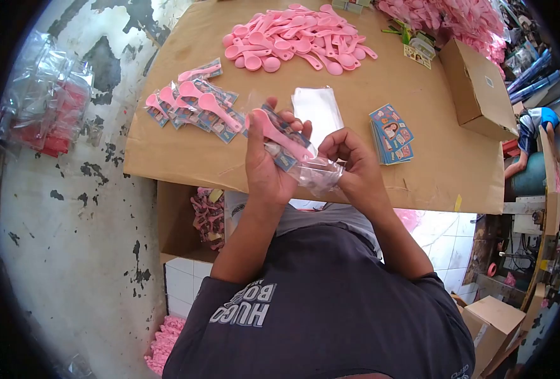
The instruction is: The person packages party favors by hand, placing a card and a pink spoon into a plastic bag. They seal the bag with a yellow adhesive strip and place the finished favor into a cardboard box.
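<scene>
My left hand (pixel 264 165) grips a pink plastic spoon (pixel 278 134) together with a printed card (pixel 286 161), both partly inside a clear plastic bag (pixel 318 174). My right hand (pixel 354 163) pinches the bag's open end just right of the spoon. Both hands hover above the near edge of the cardboard-covered table (pixel 166 151). A stack of empty clear bags (pixel 318 108) lies just beyond my hands, and a stack of printed cards (pixel 391 134) sits to the right.
Several packed spoon-and-card bags (pixel 194 104) lie at left on the table. A heap of loose pink spoons (pixel 295 41) fills the far side. A closed cardboard box (pixel 479 88) stands at right. More pink spoons (pixel 207 215) sit below the table.
</scene>
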A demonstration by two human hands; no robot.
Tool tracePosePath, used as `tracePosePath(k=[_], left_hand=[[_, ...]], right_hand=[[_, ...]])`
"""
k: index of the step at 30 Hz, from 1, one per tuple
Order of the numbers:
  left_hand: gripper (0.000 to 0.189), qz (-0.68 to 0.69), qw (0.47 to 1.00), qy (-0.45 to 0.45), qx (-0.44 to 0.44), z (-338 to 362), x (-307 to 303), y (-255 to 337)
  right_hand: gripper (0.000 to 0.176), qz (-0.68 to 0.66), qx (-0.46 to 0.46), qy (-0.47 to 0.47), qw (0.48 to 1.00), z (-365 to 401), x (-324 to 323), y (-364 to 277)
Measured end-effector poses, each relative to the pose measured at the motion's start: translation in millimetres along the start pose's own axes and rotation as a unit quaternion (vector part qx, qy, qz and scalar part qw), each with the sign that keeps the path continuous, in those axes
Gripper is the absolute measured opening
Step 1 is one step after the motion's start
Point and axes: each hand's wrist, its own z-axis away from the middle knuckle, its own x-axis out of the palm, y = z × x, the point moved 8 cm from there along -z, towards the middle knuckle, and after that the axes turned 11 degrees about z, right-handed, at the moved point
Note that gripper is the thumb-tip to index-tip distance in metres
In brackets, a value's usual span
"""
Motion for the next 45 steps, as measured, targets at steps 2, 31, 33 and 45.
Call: tracePosePath(k=[2,31,33,45], left_hand=[[0.046,-0.023,1.0,-0.004,-0.014,6.8,6.5,-9.5],[0.066,-0.093,0.975,-0.014,-0.203,30.5,12.7,-14.9],[0.071,-0.15,0.976,-0.034,-0.154,27.3,17.9,-6.0],[0.041,-0.465,0.876,0.007,-0.126,38.3,26.6,-14.0]], right_hand=[[0.034,0.035,-0.019,0.021,0.999,0.5,0.5,7.0],[0.04,0.313,-0.309,0.027,0.898,20.5,1.0,-88.9],[0.037,0.298,-0.335,0.029,0.893,22.9,-7.5,-82.9],[0.059,0.126,-0.06,0.106,0.985,18.8,-28.4,-33.8]])
